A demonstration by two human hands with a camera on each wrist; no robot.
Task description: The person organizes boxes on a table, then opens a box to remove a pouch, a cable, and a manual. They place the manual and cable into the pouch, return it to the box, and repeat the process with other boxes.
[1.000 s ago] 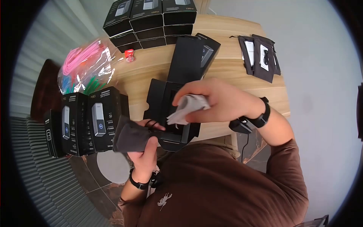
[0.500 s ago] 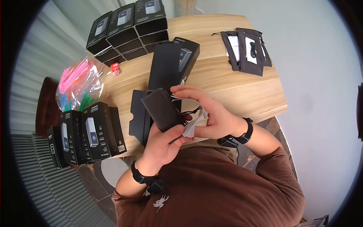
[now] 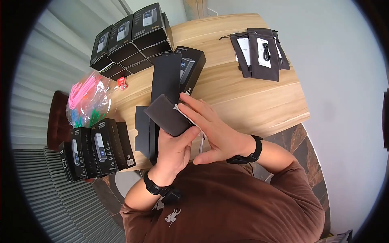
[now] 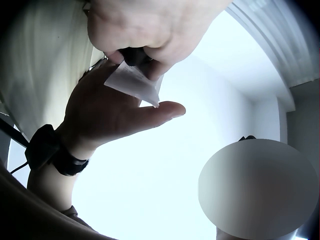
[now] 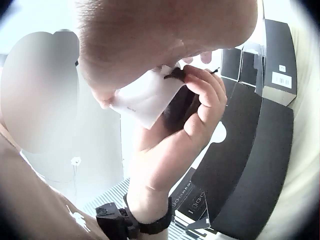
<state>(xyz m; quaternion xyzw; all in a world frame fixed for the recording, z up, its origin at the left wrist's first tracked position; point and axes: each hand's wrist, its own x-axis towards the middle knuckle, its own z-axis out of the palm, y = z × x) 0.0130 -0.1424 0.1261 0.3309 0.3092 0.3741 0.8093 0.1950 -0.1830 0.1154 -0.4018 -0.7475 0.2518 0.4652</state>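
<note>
My left hand point(image 3: 172, 152) grips a dark grey pouch point(image 3: 167, 115), thumb across its near side. A black drawstring point(image 5: 175, 74) pokes out by the left fingers in the right wrist view. Against the pouch lies a folded white leaflet point(image 5: 147, 97), seen mostly edge-on from the head. My right hand point(image 3: 214, 133) presses on the leaflet with its fingers straight and its thumb held apart. Beneath both hands is an opened black box, with its side flap point(image 3: 142, 131) and long lid point(image 3: 166, 77) spread out; its inside is hidden.
Black product boxes point(image 3: 150, 36) are stacked at the back left, and others point(image 3: 107, 146) stand upright at the left edge. Between them sit a clear bag of coloured cords point(image 3: 85, 91) and a small red packet point(image 3: 121, 82). Grey pouches point(image 3: 265, 73) with leaflets and a cable lie at right.
The right hand brought the leaflet from over the box to the pouch, and its curled fingers have straightened against it. The left hand raised and turned the pouch toward the middle.
</note>
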